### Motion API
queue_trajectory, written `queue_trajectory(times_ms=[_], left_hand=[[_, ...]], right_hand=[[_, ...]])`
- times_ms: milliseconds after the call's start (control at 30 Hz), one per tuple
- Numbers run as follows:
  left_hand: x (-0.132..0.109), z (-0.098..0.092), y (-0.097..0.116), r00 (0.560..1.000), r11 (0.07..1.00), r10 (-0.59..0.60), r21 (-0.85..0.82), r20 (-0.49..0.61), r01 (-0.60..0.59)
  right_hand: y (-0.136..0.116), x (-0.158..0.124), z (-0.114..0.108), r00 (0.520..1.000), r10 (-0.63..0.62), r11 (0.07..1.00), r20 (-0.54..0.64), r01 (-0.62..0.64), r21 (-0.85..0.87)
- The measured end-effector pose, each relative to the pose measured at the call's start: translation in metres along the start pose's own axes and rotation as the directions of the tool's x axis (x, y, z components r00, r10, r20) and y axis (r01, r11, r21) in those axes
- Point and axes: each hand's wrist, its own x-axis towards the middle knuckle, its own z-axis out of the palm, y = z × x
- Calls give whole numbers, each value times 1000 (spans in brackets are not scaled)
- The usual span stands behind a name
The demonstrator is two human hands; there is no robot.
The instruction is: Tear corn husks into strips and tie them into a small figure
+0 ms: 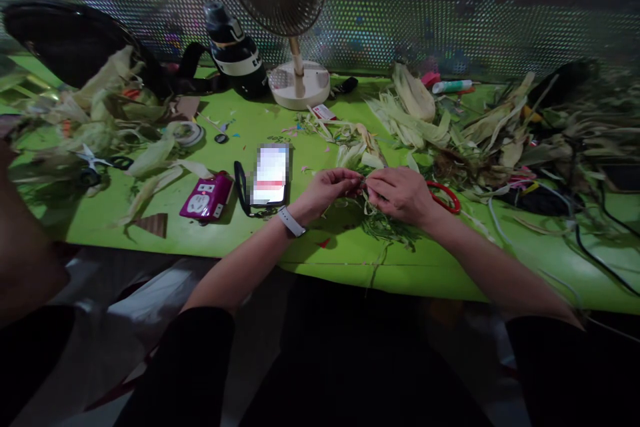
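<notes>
My left hand (333,192) and my right hand (403,195) meet over the green table, fingertips pinched close together. Something small and greenish, perhaps a plant strip, shows between them, but its kind is unclear. Below the hands lies a heap of shredded green leaves (387,227). Just right of my right hand sit red-handled scissors (445,197), mostly hidden. Pale corn husks (353,150) lie right behind the fingers. A phone (271,175) with a lit screen rests left of my left hand.
A desk fan (300,83) and a black bottle (240,57) stand at the back. At left are a purple power socket (207,197), black-handled scissors (93,163), a tape roll (187,133) and husks. More husks (415,107) and cables (575,227) crowd the right. Another person's arm (25,247) is at far left.
</notes>
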Motion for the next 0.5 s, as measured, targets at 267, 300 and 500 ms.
queue_trajectory(times_ms=[267,300,500], left_hand=[[-3,-1,2,999,997,-42,-63,-22,41],[-4,-1,3,999,996,-49,-69,-22,47],[-3,1,1,998,998,-43,-48,-51,41]], right_hand=[[2,-2,3,999,-41,999,-14,40,-29],[2,-2,3,999,-48,998,-20,48,-29],[0,-2,0,998,-51,998,34,52,-27]])
